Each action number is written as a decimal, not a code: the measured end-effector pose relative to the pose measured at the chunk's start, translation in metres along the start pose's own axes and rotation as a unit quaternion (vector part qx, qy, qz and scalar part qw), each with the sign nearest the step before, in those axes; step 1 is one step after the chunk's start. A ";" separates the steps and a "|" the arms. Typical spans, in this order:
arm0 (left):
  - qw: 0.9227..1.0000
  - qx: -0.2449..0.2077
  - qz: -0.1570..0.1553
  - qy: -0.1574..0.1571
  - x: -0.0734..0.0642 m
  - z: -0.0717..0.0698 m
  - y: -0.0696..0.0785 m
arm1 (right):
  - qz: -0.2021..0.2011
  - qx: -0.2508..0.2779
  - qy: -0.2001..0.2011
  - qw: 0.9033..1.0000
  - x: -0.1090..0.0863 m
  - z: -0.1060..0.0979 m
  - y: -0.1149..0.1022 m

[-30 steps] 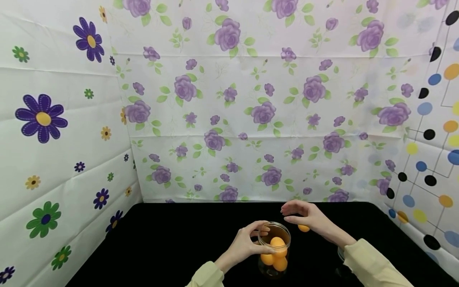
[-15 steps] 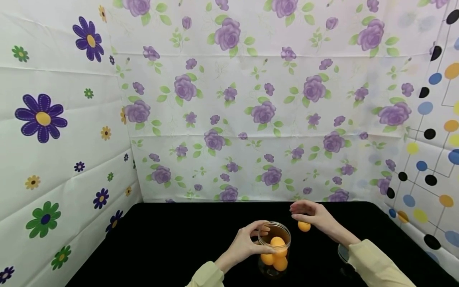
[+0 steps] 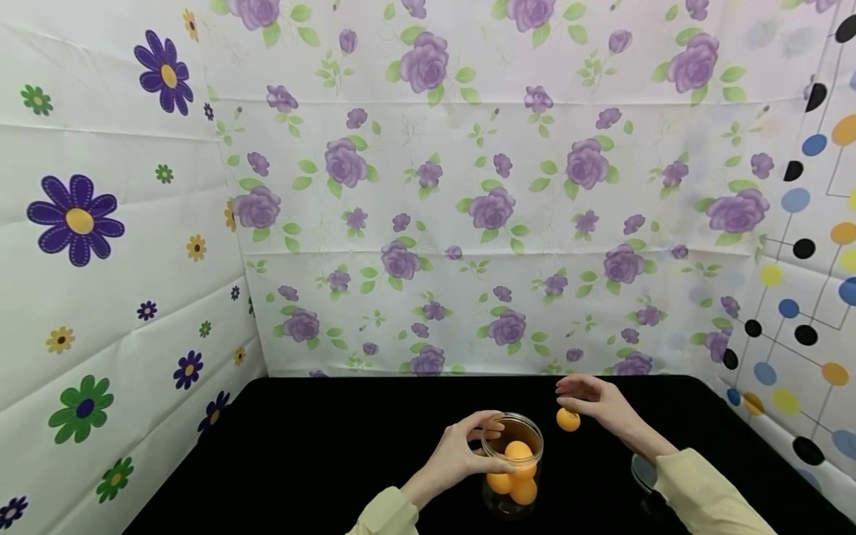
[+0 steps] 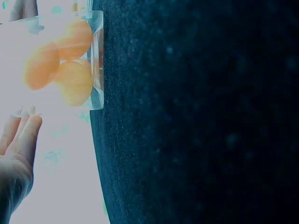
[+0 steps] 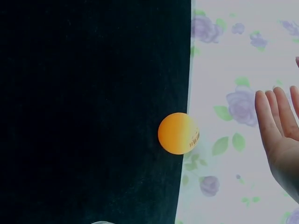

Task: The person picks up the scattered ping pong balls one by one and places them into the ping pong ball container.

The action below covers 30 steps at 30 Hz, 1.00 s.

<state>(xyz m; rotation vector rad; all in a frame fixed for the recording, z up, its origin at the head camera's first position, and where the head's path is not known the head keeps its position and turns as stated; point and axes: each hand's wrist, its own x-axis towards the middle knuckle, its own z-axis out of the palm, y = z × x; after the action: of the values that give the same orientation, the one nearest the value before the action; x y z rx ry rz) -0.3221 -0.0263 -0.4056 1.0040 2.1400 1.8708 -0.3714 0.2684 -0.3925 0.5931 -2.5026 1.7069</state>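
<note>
A clear jar (image 3: pixel 510 510) with several orange table tennis balls (image 3: pixel 519 451) inside stands upright on the black table. My left hand (image 3: pixel 461 449) holds the jar near its mouth, thumb on the near side and fingers at the far side. Through the jar wall, the balls (image 4: pixel 72 84) also show in the left wrist view. To the jar's right, one loose orange ball (image 3: pixel 568 420) lies on the table. My right hand (image 3: pixel 598 401) hovers just above and behind it, fingers loosely bent and holding nothing. In the right wrist view this ball (image 5: pixel 178 133), with dark print, is apart from the fingers (image 5: pixel 264 112).
A clear round lid (image 3: pixel 643 472) lies on the black table (image 3: pixel 334 446) beside the right sleeve, partly hidden by it. Floral cloth walls (image 3: pixel 428 223) enclose the table at the back and left, and a dotted one (image 3: pixel 792 297) stands at the right.
The right hand has moved right, from near the jar's mouth to over the loose ball, uncovering more of that ball and the lid. The left hand and jar have stayed put.
</note>
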 end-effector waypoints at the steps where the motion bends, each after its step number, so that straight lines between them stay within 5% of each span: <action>1: 1.000 0.001 0.001 0.000 0.000 0.000 0.000 | -0.003 0.003 -0.002 1.000 0.000 -0.001 0.002; 18: 1.000 -0.006 0.001 -0.002 0.001 -0.001 0.000 | -0.007 0.006 0.035 0.999 -0.001 -0.006 0.023; 26: 1.000 0.006 -0.002 0.006 0.009 -0.002 -0.030 | 0.021 -0.018 0.059 0.998 0.000 -0.005 0.032; 30: 1.000 0.000 0.003 0.004 0.009 -0.002 -0.030 | 0.024 -0.034 0.073 0.996 0.001 -0.006 0.040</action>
<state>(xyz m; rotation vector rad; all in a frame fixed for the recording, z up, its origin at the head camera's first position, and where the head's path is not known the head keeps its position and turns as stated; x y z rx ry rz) -0.3415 -0.0231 -0.4300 1.0051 2.1444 1.8800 -0.3871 0.2861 -0.4248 0.3905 -2.4796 1.6080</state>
